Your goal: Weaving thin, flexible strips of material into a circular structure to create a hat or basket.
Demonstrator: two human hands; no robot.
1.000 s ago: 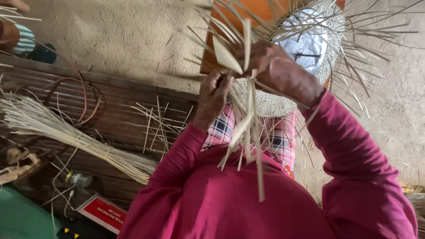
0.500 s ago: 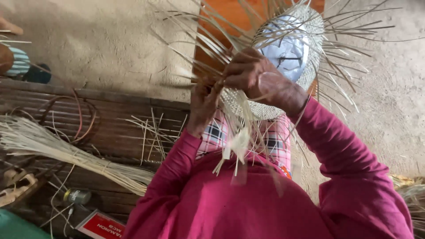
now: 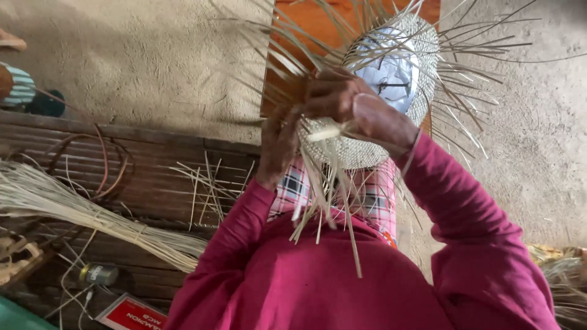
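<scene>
Straw strips (image 3: 324,183) are pinched by both hands at the rim of a half-woven hat (image 3: 391,91), held over the lap; left hand (image 3: 278,143) and right hand (image 3: 342,101) are closed, keeping the weave taut.

The wide flat strip that stood up above the hands a second ago is gone from there; a pale strip (image 3: 324,132) now lies sideways under the right hand (image 3: 348,101). The left hand (image 3: 278,143) has slid lower along the hat (image 3: 367,146), and the loose strands (image 3: 330,201) hang straighter toward the frame's centre.
</scene>
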